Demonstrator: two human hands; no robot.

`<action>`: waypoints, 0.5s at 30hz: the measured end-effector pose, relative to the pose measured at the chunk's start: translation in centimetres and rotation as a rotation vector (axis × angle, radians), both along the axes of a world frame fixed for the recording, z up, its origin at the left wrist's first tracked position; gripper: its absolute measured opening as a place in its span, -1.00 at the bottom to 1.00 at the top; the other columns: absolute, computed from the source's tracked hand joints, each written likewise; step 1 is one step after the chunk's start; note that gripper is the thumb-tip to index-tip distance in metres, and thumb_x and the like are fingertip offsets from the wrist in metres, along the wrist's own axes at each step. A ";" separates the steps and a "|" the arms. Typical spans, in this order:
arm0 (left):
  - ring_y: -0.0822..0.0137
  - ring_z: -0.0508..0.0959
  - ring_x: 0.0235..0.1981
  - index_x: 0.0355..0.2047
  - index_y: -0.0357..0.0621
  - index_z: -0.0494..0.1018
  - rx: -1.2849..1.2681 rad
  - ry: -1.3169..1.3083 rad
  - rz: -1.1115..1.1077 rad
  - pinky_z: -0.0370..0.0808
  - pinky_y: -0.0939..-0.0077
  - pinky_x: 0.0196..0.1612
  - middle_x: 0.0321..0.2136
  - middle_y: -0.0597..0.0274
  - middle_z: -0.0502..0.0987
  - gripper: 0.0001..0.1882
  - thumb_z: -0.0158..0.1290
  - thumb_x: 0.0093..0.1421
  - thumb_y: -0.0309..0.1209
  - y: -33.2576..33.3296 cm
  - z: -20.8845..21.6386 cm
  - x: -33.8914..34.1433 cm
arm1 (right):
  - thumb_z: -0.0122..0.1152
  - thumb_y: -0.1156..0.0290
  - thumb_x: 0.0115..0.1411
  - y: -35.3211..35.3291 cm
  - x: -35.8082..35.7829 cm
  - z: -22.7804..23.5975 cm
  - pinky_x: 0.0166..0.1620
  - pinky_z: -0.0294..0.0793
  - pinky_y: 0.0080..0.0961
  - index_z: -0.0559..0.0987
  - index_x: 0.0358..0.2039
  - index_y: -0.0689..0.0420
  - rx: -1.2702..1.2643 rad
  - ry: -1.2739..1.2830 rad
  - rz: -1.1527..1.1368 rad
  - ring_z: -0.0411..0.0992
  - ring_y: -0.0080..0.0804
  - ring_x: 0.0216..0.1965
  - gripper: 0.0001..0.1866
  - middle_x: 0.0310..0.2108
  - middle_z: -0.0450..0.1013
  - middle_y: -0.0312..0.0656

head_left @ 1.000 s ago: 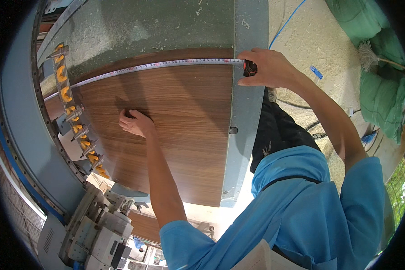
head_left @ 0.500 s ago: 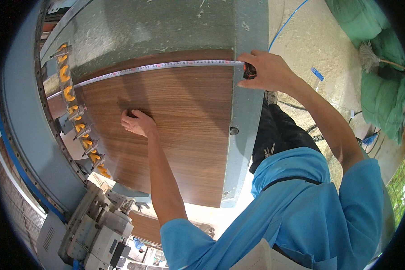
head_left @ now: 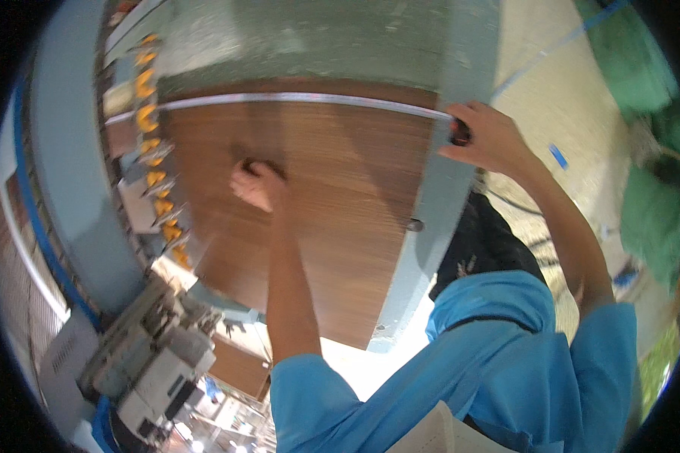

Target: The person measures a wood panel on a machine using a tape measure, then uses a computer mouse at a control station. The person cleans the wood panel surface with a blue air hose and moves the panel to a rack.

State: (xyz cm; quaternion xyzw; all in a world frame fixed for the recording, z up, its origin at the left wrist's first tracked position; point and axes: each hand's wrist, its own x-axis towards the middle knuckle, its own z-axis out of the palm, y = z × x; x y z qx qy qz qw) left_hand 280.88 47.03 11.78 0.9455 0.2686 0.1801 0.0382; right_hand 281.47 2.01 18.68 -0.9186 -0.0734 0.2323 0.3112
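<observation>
My right hand (head_left: 495, 140) grips a dark tape measure (head_left: 460, 131) with a red part at the right edge of the machine bed. From it the white tape blade (head_left: 302, 97) runs out leftward across the far part of a brown wood-grain board (head_left: 340, 204), past a row of yellow parts. My left hand (head_left: 255, 183) rests low over the board, left of its middle, with the fingers curled in. Whether anything is inside those fingers is hidden, and motion blur softens the picture.
Yellow hooked parts and metal clamps (head_left: 157, 155) line the board's left end, beside a blue-grey machine beam (head_left: 72, 151). A grey-white machine unit (head_left: 162, 370) stands at lower left. Green bundles (head_left: 642, 226) lie on the floor (head_left: 536, 98) at right, beside a broom.
The view has shifted, so the board and both hands appear farther right. My right hand still holds the tape measure with its blade out; my left hand stays curled over the board.
</observation>
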 end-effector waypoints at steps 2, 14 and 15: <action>-0.03 0.41 0.05 0.06 -0.19 0.40 0.090 -0.026 -0.046 0.37 0.02 0.13 -0.03 0.00 0.45 -0.63 0.04 0.25 -0.40 -0.2 0.2 0.0 | 0.47 0.03 0.00 0.0 0.2 0.6 -0.10 0.55 -0.19 0.54 0.11 0.00 0.052 0.041 -0.012 0.54 -0.16 -0.19 -0.33 -0.25 0.53 -0.11; 0.00 0.18 0.39 0.39 -0.05 0.15 -0.023 0.226 -0.105 0.15 0.07 0.41 0.37 0.03 0.19 -0.46 -0.29 0.42 -0.37 -0.4 1.1 0.6 | 0.50 0.29 -0.03 -1.6 2.5 1.3 -0.15 0.51 -0.42 0.53 0.04 0.22 0.185 0.338 -0.091 0.50 -0.30 -0.28 -0.39 -0.30 0.49 -0.10; -0.01 0.17 0.40 0.40 -0.05 0.15 -0.049 0.229 -0.111 0.14 0.06 0.41 0.39 0.03 0.18 -0.46 -0.31 0.42 -0.37 -0.2 1.0 0.6 | 0.51 0.31 -0.03 -2.1 2.3 1.2 -0.15 0.50 -0.44 0.53 0.03 0.25 0.189 0.360 -0.115 0.49 -0.32 -0.28 -0.40 -0.30 0.49 -0.11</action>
